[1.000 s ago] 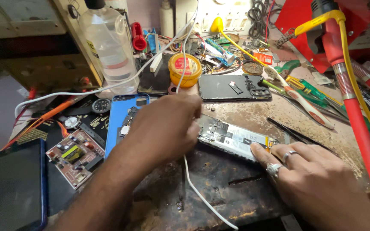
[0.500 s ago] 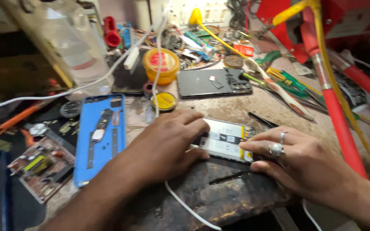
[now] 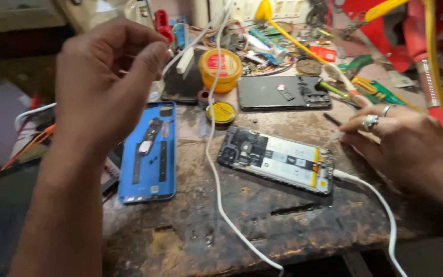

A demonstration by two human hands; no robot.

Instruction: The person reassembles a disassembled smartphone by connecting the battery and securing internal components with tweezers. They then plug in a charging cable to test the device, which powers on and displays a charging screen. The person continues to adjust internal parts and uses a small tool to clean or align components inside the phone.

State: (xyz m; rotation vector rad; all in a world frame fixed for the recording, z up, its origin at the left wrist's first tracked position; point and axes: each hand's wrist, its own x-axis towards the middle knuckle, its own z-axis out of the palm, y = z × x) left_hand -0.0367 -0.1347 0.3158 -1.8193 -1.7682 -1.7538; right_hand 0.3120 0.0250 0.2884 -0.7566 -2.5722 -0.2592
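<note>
Opened phone [image 3: 278, 160] centre on bench [image 3: 283, 225]; back cover [image 3: 148, 154] left; second phone [image 3: 283, 92] behind.

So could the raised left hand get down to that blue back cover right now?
Probably yes. The left hand hovers above the blue back cover, which lies uncovered on the bench; only a white cable runs beside it.

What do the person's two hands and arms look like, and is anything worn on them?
Both hands are bare, with no gloves. The left hand has no ring or watch, and its forearm shows no sleeve. The right hand wears two silver-coloured rings, one of them broad and ornate. No sleeve is visible there.
</note>
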